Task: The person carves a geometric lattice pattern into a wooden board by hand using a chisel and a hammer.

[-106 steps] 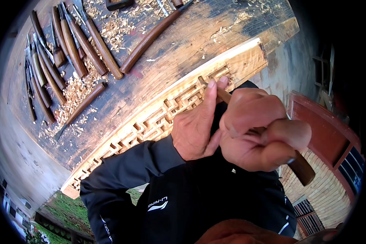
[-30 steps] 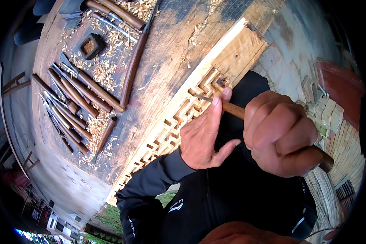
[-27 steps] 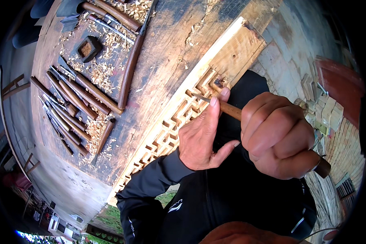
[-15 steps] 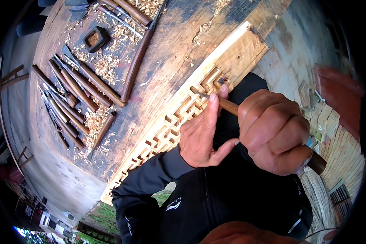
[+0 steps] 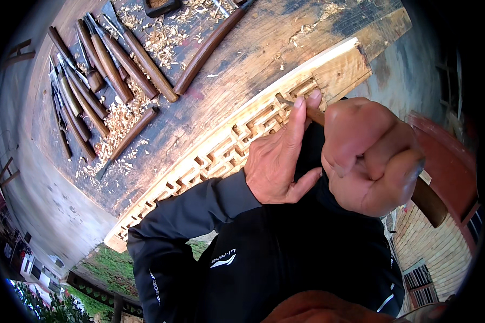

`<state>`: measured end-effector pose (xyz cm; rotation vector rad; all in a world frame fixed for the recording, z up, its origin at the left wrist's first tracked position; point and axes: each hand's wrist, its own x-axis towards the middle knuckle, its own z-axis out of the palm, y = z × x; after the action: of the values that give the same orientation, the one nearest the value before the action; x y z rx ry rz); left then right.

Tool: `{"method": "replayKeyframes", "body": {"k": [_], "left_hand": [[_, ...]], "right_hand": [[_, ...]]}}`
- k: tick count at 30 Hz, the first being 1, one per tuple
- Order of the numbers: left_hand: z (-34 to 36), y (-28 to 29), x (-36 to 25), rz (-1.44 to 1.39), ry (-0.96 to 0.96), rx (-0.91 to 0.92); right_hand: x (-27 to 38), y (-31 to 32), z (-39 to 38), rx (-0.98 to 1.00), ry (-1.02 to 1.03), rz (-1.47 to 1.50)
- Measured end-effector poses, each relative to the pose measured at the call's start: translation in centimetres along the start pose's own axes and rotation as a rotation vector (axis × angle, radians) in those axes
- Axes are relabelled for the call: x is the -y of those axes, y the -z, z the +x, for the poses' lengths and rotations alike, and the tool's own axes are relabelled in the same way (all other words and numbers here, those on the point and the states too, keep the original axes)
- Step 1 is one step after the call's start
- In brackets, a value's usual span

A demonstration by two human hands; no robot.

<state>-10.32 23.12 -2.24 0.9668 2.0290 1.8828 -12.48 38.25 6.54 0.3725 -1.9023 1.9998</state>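
My right hand (image 5: pixel 369 156) is closed around the wooden handle of a chisel (image 5: pixel 316 115), whose butt end sticks out below the fist. The chisel's narrow tip meets the carved fretwork near the far end of a pale wooden board (image 5: pixel 342 70). Against that board rests my left hand (image 5: pixel 275 164), fingers stretched out and thumb apart. Its fingertips touch the chisel close to the blade, without wrapping around it. Angular, stepped openings run along the board toward the lower left. My fingers partly cover the cut at the tip.
The worktable (image 5: pixel 221 107) lies beneath the board. Several wooden-handled chisels (image 5: pixel 110 64) are spread at its left among wood shavings (image 5: pixel 118 126). One loose chisel (image 5: pixel 134 132) lies nearer the board, and a long curved wooden handle (image 5: pixel 213 48) lies beyond. A dark square box (image 5: pixel 161 6) stands at the top edge.
The whole view has shifted, so the table tools appear higher. My right fist has turned on the chisel handle, showing more of the thumb side. My left hand keeps its place by the chisel tip.
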Motion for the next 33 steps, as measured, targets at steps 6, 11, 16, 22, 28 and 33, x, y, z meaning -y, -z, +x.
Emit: {"method": "replayKeyframes", "body": {"k": [6, 11, 16, 22, 28, 33], "left_hand": [[0.3, 0.1, -0.4, 0.050, -0.013, -0.109], [-0.2, -0.7, 0.2, 0.042, -0.029, -0.191], [-0.6, -0.5, 0.7, 0.053, -0.052, -0.120], [0.5, 0.0, -0.2, 0.063, -0.039, -0.061], [0.4, 0.0, 0.0, 0.060, -0.049, -0.004], [0.8, -0.3, -0.4, -0.005, -0.056, -0.024]], "right_hand": [[0.5, -1.7, 1.1, -0.036, -0.113, -0.095], [0.0, -3.3, 3.1, -0.022, -0.208, -0.228], [-0.9, -3.8, 2.0, -0.129, -0.174, -0.236], [-0.6, -3.5, -2.4, -0.357, 0.026, -0.112], [1.0, -1.5, -3.8, -0.289, 0.039, -0.225], [-1.1, 0.0, -2.9, -0.218, 0.345, -0.106]]}}
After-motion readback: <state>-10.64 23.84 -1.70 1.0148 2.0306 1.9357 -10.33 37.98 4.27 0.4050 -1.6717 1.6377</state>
